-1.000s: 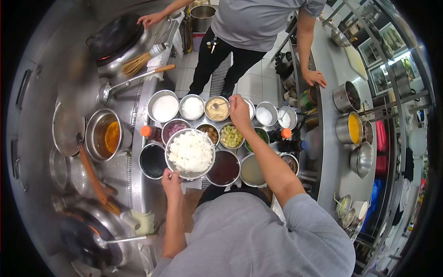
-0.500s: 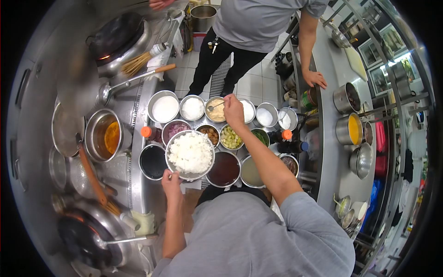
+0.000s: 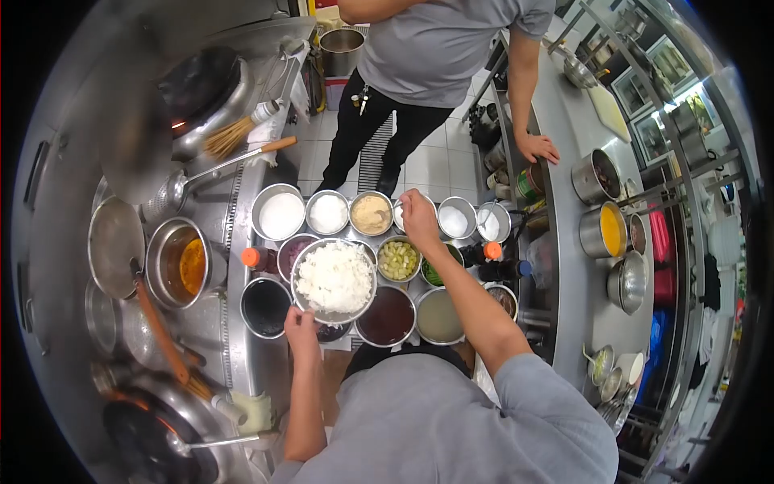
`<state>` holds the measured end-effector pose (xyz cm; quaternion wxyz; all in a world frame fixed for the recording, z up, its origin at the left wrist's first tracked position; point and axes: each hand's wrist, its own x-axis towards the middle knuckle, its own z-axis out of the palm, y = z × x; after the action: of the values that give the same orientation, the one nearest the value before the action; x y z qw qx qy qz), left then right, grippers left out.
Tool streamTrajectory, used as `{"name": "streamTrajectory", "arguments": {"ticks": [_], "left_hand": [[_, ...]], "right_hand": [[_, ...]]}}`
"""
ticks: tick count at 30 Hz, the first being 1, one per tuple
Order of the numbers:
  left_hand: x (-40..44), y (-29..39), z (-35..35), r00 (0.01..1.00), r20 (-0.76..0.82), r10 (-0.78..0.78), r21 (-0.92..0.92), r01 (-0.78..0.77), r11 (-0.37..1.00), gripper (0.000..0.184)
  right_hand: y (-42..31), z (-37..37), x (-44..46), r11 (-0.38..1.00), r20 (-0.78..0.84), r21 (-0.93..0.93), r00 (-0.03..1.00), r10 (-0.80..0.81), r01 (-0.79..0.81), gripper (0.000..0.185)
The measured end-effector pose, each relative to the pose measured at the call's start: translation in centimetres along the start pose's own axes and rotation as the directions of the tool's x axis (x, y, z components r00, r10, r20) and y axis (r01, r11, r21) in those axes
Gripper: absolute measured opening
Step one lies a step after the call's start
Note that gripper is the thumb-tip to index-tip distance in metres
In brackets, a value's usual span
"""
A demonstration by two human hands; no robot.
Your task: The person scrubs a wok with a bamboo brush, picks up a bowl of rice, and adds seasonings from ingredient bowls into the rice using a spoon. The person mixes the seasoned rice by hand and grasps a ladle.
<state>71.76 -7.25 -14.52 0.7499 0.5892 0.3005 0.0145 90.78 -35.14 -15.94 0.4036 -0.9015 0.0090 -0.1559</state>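
My left hand (image 3: pixel 301 327) grips the rim of a metal bowl (image 3: pixel 374 292) heaped with white rice (image 3: pixel 330 274), held above the row of tins. My right hand (image 3: pixel 419 218) is closed over a tin of white powder (image 3: pixel 399 216) in the back row. Its fingers are pinched on a small spoon, now mostly hidden by the hand and tin. Just left of it stand a tin of tan powder (image 3: pixel 371 213) and a tin of white granules (image 3: pixel 329 212). Below the hand sit chopped pale-green vegetables (image 3: pixel 397 260) and a dark red-brown sauce (image 3: pixel 387 315).
A co-worker (image 3: pixel 451 48) stands opposite, one hand (image 3: pixel 538 148) on the right counter. Woks (image 3: pixel 161 427) and a pot of orange liquid (image 3: pixel 192 266) occupy the left stove. Orange-capped bottles (image 3: pixel 251 257) flank the tins. Pots, including one with yellow liquid (image 3: pixel 617 228), line the right counter.
My right hand has moved from the tan powder tin to the white powder tin on its right. The bowl stays in my left hand. The co-worker's other arm has come across the chest.
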Motion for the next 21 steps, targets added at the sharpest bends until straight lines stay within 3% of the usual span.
{"name": "streamTrajectory", "arguments": {"ticks": [2, 6, 11, 13, 18, 20, 21], "left_hand": [[0.2, 0.0, -0.1, 1.0, 0.0, -0.013, 0.022, 0.013, 1.0, 0.02], [0.3, 0.4, 0.0, 1.0, 0.019, -0.006, 0.022, 0.006, 1.0, 0.019], [0.8, -0.1, 0.0, 0.999, 0.037, 0.028, -0.014, -0.027, 1.0, 0.018], [1.2, -0.4, -0.2, 0.999, 0.043, 0.026, -0.011, -0.025, 1.0, 0.018], [1.0, 0.7, 0.8, 1.0, 0.026, 0.018, -0.064, -0.017, 0.998, 0.019], [1.5, 0.0, 0.3, 1.0, 0.029, 0.012, -0.046, -0.01, 0.999, 0.019], [1.7, -0.2, 0.0, 0.999, 0.032, 0.009, -0.028, -0.008, 1.0, 0.02]], "right_hand": [[0.4, 0.4, 0.2, 0.989, -0.002, 0.121, 0.996, 0.086, -0.085, 0.014], [1.2, 0.2, 0.5, 0.997, 0.096, 0.081, 0.995, -0.008, 0.0, 0.014], [0.8, -0.6, 0.9, 0.986, 0.093, 0.151, 0.994, 0.061, -0.075, 0.013], [0.8, -0.3, 0.9, 0.992, 0.048, 0.103, 0.996, -0.08, 0.075, 0.013], [1.7, -0.5, 0.7, 0.993, 0.134, 0.081, 0.986, -0.096, 0.085, 0.015], [2.1, -0.4, 0.5, 0.965, 0.162, 0.161, 0.97, 0.182, -0.208, 0.019], [2.2, -0.4, 0.5, 0.965, 0.163, 0.161, 0.97, 0.182, -0.208, 0.019]]}}
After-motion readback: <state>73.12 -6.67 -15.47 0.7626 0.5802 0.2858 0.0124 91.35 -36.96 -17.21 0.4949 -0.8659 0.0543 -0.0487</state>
